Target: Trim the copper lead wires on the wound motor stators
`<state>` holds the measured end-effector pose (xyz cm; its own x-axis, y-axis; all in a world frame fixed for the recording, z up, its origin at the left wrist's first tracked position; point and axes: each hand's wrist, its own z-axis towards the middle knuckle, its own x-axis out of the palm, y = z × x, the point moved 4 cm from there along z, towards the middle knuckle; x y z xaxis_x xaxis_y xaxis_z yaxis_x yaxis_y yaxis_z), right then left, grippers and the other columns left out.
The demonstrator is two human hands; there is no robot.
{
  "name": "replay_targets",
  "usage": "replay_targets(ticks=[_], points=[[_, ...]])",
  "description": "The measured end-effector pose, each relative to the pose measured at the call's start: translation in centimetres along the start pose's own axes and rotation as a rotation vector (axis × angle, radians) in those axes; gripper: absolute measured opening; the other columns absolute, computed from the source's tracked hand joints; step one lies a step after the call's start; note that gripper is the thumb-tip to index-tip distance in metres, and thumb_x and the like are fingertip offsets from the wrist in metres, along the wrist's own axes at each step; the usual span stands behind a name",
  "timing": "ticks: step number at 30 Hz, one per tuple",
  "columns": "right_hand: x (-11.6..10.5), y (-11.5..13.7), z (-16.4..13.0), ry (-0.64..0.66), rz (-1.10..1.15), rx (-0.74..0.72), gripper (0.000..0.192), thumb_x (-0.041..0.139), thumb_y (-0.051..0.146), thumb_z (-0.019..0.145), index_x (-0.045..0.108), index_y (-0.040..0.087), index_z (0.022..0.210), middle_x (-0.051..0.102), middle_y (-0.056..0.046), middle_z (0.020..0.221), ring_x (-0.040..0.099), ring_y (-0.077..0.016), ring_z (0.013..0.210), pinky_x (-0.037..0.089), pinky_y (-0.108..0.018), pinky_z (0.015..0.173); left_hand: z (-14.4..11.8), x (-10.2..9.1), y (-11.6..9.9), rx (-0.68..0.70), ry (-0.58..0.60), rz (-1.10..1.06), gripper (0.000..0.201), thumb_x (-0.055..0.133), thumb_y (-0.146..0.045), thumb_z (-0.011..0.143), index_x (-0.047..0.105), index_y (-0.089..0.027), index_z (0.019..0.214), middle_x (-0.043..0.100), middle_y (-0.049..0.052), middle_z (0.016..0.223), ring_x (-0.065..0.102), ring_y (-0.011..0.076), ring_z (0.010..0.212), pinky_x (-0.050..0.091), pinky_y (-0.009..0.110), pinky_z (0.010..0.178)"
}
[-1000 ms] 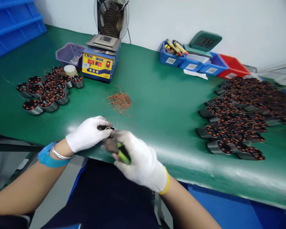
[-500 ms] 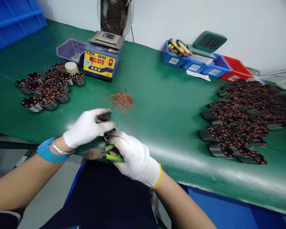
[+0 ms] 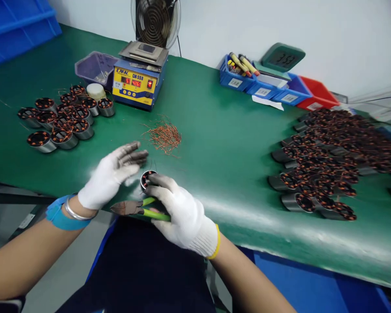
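Observation:
My right hand (image 3: 179, 208), in a white glove with a yellow cuff, grips green-handled cutting pliers (image 3: 127, 208) whose jaws point left. Its fingertips also touch a motor stator (image 3: 143, 182), a metal ring with copper windings near the table's front edge. Thin wire ends stick up from this stator. My left hand (image 3: 109, 171), gloved with dark-stained fingertips, is just left of the stator, fingers stretched out and apart, holding nothing. Beyond the hands lies a pile of cut copper wire pieces (image 3: 165, 137).
Several stators (image 3: 62, 138) stand at the left, beside a purple bin (image 3: 91, 69) and a blue-yellow solder pot (image 3: 135, 84). Many more stators (image 3: 316, 174) crowd the right. Blue bins (image 3: 236, 81), a red bin (image 3: 317, 96) and a clock (image 3: 283, 57) line the wall.
My left hand has drawn back to the left from the stator, its fingers opening out. The stator shows more now. My right hand stays nearly in place with the pliers.

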<state>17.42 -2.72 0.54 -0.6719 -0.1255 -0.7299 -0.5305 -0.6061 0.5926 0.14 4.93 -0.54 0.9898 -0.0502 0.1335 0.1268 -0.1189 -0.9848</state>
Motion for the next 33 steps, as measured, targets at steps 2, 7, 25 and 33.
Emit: replay_targets(ticks=[2,7,25,33], points=[[-1.0,0.1,-0.5,-0.015,-0.030,0.000,0.047,0.056,0.018,0.083,0.045,0.020,0.129,0.052,-0.016,0.139,0.053,-0.0254,0.126,0.051,-0.039,0.097,-0.4,1.0,0.3,-0.099,0.183,-0.008,0.074,0.078,-0.031,0.071,0.048,-0.015,0.137,0.066,0.017,0.128,0.063,0.0326,0.118,0.053,0.047,0.097],[-4.5,-2.0,-1.1,-0.001,-0.321,0.116,0.049,0.049,0.015,0.082,0.045,0.016,0.131,0.062,-0.015,0.117,0.059,-0.0288,0.109,0.051,-0.044,0.093,-0.7,2.5,0.7,-0.110,0.313,0.040,0.090,0.073,-0.036,0.076,0.029,-0.007,0.149,0.062,0.025,0.131,0.061,0.0339,0.121,0.053,0.046,0.097],[-6.8,-3.9,2.5,0.396,-0.751,0.166,0.056,0.052,0.023,0.082,0.050,0.010,0.137,0.059,-0.015,0.110,0.055,-0.0321,0.100,0.037,-0.050,0.102,-0.5,3.1,0.6,0.016,0.306,0.231,0.070,0.056,-0.031,0.084,0.036,-0.006,0.147,0.064,0.019,0.130,0.058,0.0313,0.125,0.044,0.050,0.109],[-7.2,-3.6,4.1,0.554,-0.768,0.269,0.043,0.050,0.028,0.089,0.052,0.019,0.131,0.060,-0.011,0.104,0.057,-0.0271,0.088,0.042,-0.035,0.070,-0.6,3.1,0.7,0.045,0.328,0.225,0.069,0.054,-0.024,0.086,0.034,-0.009,0.149,0.065,0.018,0.130,0.059,0.0296,0.124,0.046,0.049,0.108]])
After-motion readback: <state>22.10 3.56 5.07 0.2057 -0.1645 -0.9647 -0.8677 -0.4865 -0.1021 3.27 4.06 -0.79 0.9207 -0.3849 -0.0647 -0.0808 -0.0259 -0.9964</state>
